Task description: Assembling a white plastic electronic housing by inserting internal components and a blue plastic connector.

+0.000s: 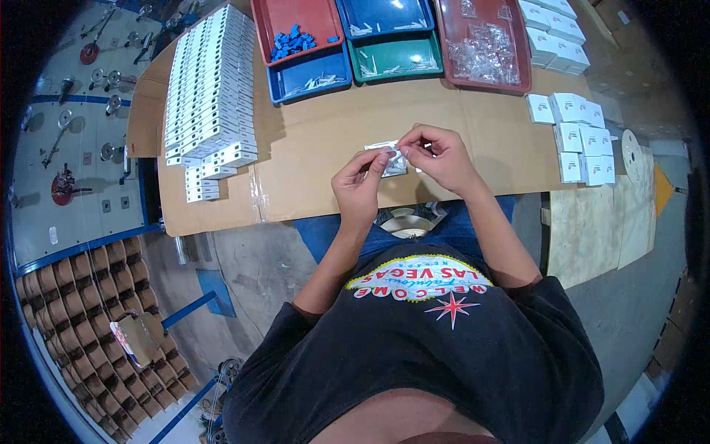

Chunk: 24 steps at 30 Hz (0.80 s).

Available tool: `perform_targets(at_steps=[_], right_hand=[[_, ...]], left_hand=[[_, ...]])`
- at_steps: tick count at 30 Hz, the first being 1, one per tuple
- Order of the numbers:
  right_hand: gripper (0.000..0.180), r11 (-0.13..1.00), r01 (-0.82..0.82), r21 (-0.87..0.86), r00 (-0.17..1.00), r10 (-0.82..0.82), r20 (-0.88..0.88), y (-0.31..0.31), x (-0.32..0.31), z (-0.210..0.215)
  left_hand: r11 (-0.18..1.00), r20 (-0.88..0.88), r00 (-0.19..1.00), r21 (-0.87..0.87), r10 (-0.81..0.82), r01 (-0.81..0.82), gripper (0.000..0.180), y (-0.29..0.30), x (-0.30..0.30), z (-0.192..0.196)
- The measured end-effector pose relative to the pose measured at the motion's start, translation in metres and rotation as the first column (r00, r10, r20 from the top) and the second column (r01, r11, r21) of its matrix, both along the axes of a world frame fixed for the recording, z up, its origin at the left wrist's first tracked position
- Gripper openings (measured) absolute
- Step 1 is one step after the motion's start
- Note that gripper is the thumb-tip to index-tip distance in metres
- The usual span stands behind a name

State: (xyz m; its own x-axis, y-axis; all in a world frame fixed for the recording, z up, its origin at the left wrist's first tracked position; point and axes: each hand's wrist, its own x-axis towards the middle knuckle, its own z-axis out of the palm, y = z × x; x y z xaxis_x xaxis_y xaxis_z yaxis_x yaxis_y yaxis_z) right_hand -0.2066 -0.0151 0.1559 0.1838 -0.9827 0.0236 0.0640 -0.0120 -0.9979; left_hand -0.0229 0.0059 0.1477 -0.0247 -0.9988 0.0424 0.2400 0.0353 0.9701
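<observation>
Over the front part of the cardboard-covered table [310, 166], both my hands meet at a small whitish, partly clear packet [397, 164]. My left hand [359, 183] pinches at the packet's left side, thumb and forefinger pressed together. From the right, my right hand [442, 157] pinches near its upper edge, fingers curled. Whether the packet rests on the cardboard or is lifted is hard to tell. The fingertips cover part of it, and any small piece between them is too small to make out.
Tall stacks of white boxes [211, 81] stand at the left; more white boxes [580, 140] sit at the right. Along the back are a red tray [259, 18] with blue parts, blue and green trays [362, 72] with white sticks, and another red tray [521, 44] with clear bags.
</observation>
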Motion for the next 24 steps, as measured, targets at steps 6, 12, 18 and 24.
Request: perform_targets(at_steps=[6,12,18,24], right_hand=[[0.006,1.0,-0.007,0.024,1.0,0.007,-0.016,0.002,-0.002,0.0],[0.006,1.0,0.006,0.011,0.996,-0.005,-0.088,0.002,0.001,0.001],[0.007,1.0,0.003,-0.018,0.998,-0.004,-0.064,0.003,0.004,0.01],[0.007,1.0,0.012,0.024,0.999,-0.011,-0.03,0.004,0.003,0.002]], left_hand=[[1.0,0.02,1.0,-0.008,-0.011,0.011,0.016,0.001,0.0,0.001],[1.0,0.028,1.0,0.008,-0.009,0.008,0.016,0.001,-0.001,0.0],[1.0,0.023,1.0,-0.002,-0.009,0.009,0.016,0.001,0.0,0.001],[1.0,0.016,1.0,-0.014,-0.014,0.014,0.017,0.002,0.002,0.0]])
